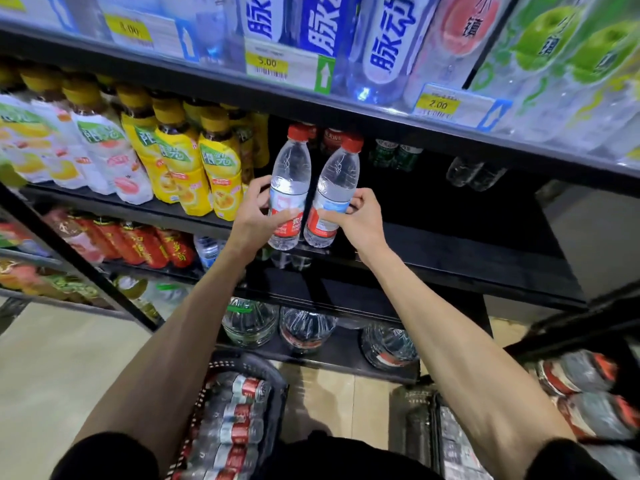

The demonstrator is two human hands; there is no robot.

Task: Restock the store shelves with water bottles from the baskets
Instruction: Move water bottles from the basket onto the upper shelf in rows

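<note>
Gripping a clear, red-capped water bottle in each hand at the front edge of the middle shelf (450,268). Left hand (254,216) wrapped round the label band of the left bottle (289,181), thumb across the label; right hand (360,220) clamped on the right bottle (336,181) at the same height. Both upright, side by side, nearly touching, bases at or just above the shelf's front edge, contact not clear.

Held low by the waist, most likely to keep the caps clear of the shelf above and to slide the pair back together into the dark gap, toward the red-capped bottles (332,136) already at the back edge. Aimed just right of the yellow-labelled drink bottles (218,171).

Fed, by the look of it, from the black basket (273,377) on the floor below, packed with red-labelled bottles lying flat.

Red-and-white labels on the held pair, writing too blurred to read. Legible above: "脉动" in blue on the tall bottles (388,46), and yellow price tags reading "5.00" (266,64) and "2.00" (438,105).
</note>
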